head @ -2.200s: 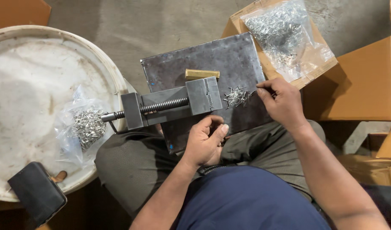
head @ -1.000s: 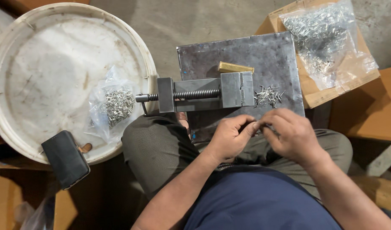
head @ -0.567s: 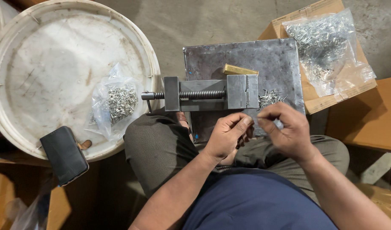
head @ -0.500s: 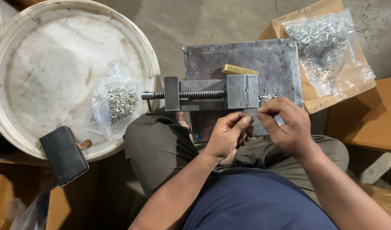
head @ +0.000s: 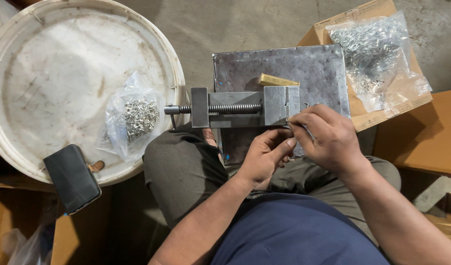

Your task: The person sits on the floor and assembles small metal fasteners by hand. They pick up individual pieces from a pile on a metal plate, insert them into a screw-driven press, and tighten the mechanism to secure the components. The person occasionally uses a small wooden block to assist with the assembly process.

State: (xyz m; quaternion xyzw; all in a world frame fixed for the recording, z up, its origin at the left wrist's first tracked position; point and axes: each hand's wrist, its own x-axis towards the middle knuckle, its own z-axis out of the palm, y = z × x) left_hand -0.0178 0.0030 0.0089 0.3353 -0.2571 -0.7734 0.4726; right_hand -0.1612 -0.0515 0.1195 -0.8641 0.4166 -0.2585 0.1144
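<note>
A small steel vise (head: 235, 108) lies on a grey steel plate (head: 284, 66) across my lap, its screw pointing left. A brass block (head: 277, 80) rests just behind its jaw. My right hand (head: 328, 140) is at the vise's right jaw, with thumb and forefinger pinched on a small metal part (head: 290, 125). My left hand (head: 265, 157) is just below it, fingers curled, its fingertips meeting those of the right hand. Whether it holds anything is hidden. A few loose metal parts (head: 309, 104) show on the plate above my right hand.
A clear bag of small metal parts (head: 377, 54) lies on an open cardboard box (head: 314, 37) at the upper right. Another bag (head: 134, 118) and a black phone case (head: 72, 177) rest on a big white round lid (head: 49, 88) at the left. An orange-brown box (head: 422, 132) stands right.
My right hand left the loose parts on the plate and came to my left hand. Both hands then rose from my lap to the vise's right jaw.
</note>
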